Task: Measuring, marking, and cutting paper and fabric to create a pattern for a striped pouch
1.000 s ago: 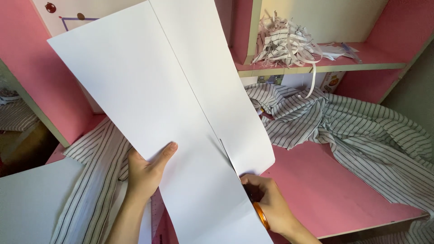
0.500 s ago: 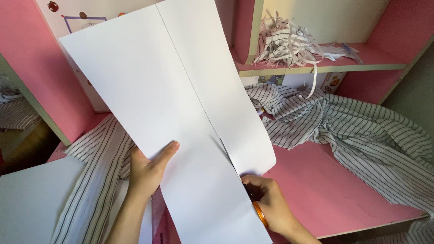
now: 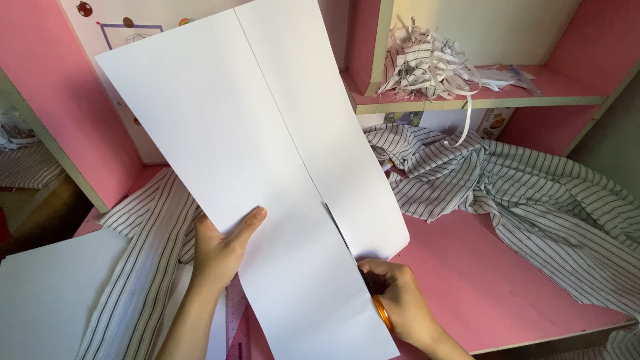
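Observation:
A large white sheet of paper stands tilted above the pink desk, with a cut running up its lower middle. My left hand pinches the sheet's left part, thumb on top. My right hand grips scissors with an orange handle at the paper's lower right. The blades are mostly hidden behind the sheet, along the cut line.
A striped shirt lies crumpled across the pink desk. A heap of shredded paper strips fills the upper shelf. Another white sheet lies at lower left. A ruler lies under the held sheet.
The sheet has swung slightly to the right and more upright. Both hands stay where they were, and the cut looks much the same length.

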